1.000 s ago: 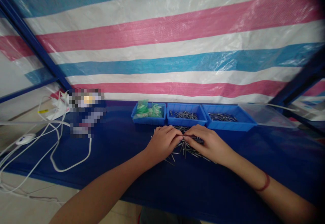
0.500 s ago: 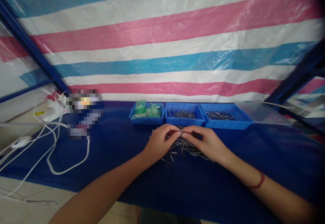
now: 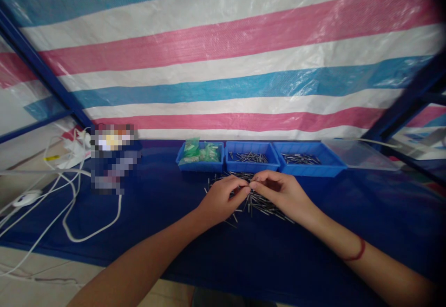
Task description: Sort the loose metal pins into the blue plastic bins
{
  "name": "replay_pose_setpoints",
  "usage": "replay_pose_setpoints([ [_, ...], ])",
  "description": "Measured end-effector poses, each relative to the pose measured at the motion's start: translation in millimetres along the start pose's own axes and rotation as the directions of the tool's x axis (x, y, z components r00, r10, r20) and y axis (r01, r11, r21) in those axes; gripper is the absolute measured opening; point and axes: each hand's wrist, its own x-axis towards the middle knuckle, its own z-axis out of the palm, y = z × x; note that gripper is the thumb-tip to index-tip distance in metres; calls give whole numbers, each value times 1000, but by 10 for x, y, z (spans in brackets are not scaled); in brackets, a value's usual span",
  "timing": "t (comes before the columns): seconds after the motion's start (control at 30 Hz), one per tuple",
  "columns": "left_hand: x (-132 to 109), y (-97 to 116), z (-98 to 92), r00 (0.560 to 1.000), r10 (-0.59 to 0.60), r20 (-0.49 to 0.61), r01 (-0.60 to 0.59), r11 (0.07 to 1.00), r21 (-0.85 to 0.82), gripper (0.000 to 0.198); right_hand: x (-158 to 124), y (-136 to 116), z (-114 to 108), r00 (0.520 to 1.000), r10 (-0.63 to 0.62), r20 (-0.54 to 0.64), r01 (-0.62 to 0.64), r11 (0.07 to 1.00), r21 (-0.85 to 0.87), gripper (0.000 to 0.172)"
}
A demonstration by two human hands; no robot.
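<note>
Over a loose pile of thin metal rods (image 3: 266,205) on the blue tabletop, both my hands meet at the fingertips. My left hand (image 3: 223,198) is closed in a pinch, thumb against forefinger. Opposite it, my right hand (image 3: 284,193) is pinched too, its thumb tip almost touching the left one. Whatever lies between the fingertips is too small and covered to name. Some rods stick out beyond the left hand and below both hands; the hands hide part of the pile.
Behind the pile stand a blue bin with green plastic bags (image 3: 200,153), a middle bin with rods (image 3: 252,164) and a right bin with rods (image 3: 310,171). A clear sheet (image 3: 362,154) lies at the right. White cables (image 3: 92,237) trail over the left side.
My left hand has lowered slightly and its fingers have drawn closer together, with more rods showing behind it. My right hand stays nearly in place.
</note>
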Motion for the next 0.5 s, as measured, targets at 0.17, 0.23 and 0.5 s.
replay_pose_setpoints([
  [0.17, 2, 14, -3, 1000, -7, -1, 7, 1000, 24, 16, -7, 4, 3, 1000, -10, -22, 10, 1000, 10, 19],
  [0.23, -1, 8, 3, 1000, -9, -4, 9, 1000, 27, 15, -11, 11, 3, 1000, 1, -8, 0, 1000, 22, 19],
  [0.5, 5, -27, 25, 1000, -12, 18, 11, 1000, 9, 15, -19, 7, -6, 999, 7, 54, -10, 999, 43, 16],
])
